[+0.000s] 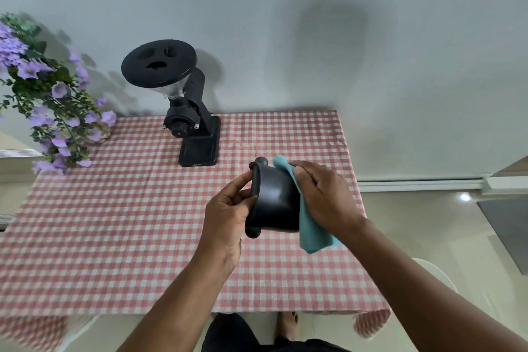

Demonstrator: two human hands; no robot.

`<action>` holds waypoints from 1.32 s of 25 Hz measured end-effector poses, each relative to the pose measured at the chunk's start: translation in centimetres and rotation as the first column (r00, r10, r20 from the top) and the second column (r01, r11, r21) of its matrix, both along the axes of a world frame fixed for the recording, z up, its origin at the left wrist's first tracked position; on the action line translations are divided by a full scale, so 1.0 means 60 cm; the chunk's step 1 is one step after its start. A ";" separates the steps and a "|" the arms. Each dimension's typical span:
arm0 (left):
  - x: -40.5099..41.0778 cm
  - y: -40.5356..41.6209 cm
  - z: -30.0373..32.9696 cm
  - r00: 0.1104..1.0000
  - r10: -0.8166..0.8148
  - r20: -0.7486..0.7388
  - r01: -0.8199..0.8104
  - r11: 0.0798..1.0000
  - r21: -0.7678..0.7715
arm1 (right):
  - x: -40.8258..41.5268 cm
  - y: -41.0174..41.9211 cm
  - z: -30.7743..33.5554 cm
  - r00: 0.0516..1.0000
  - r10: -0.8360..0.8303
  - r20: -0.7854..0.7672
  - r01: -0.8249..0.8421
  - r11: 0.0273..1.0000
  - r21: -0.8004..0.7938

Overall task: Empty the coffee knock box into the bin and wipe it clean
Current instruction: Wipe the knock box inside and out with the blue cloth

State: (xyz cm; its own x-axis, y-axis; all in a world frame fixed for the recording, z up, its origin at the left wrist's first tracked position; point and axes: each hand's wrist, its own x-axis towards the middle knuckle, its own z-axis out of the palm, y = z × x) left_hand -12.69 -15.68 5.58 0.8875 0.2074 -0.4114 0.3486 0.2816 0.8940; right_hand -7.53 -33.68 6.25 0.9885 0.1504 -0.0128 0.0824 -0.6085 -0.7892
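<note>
The black knock box [275, 203] is held on its side above the right part of the table, its open mouth turned left. My left hand [227, 213] grips it at the rim, with the thumb on the upper edge. My right hand [323, 194] presses a teal cloth [313, 233] against the box's base and right side. The cloth hangs down below the box. The inside of the box is hidden from view. No bin is in view.
A black coffee grinder [187, 103] stands at the back of the table with the red-and-white checked cloth [114, 223]. Purple flowers [48, 94] stand at the back left corner. A white stool [434, 274] sits on the floor right of the table.
</note>
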 end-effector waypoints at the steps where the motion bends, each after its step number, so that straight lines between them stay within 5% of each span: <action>1: 0.001 0.000 -0.001 1.000 0.003 -0.008 -0.003 1.000 0.008 | -0.018 0.006 -0.008 0.997 -0.010 0.071 0.011 1.000 -0.013; 5: 0.002 0.005 0.001 0.999 -0.035 -0.014 0.035 0.999 0.014 | -0.095 0.036 -0.027 0.890 0.120 0.439 -0.071 0.989 -0.127; 8: 0.002 0.011 -0.003 0.995 -0.095 -0.004 0.095 0.995 0.010 | -0.090 0.023 -0.034 0.789 0.268 0.553 -0.202 0.963 -0.178; 11: -0.001 0.013 -0.006 0.992 -0.124 0.039 0.124 0.992 0.008 | -0.047 -0.008 -0.028 0.841 0.205 0.500 -0.187 0.979 -0.086; 16: -0.011 -0.005 0.011 0.981 -0.180 0.076 0.176 0.983 0.057 | -0.010 -0.033 -0.013 0.979 0.019 0.203 -0.046 0.991 0.129; 21: 0.003 0.012 0.014 0.953 -0.301 -0.028 0.296 0.912 0.286 | -0.069 0.001 -0.027 0.924 0.131 0.358 -0.150 0.988 0.026; 28: -0.012 0.022 0.004 0.945 -0.327 0.023 0.299 0.889 0.347 | -0.099 0.005 -0.040 0.869 0.150 0.471 -0.175 0.985 0.010; 33: -0.017 0.025 0.015 0.920 -0.371 0.125 0.319 0.896 0.307 | -0.040 -0.033 -0.029 0.966 0.100 0.240 -0.116 0.992 0.056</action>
State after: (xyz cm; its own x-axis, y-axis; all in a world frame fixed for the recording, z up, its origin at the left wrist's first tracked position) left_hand -13.71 -14.16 6.50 0.9760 -0.0431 -0.2135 0.2088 -0.0940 0.9734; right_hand -9.96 -35.65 4.53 0.9402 0.2486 0.2329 0.3334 -0.5304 -0.7794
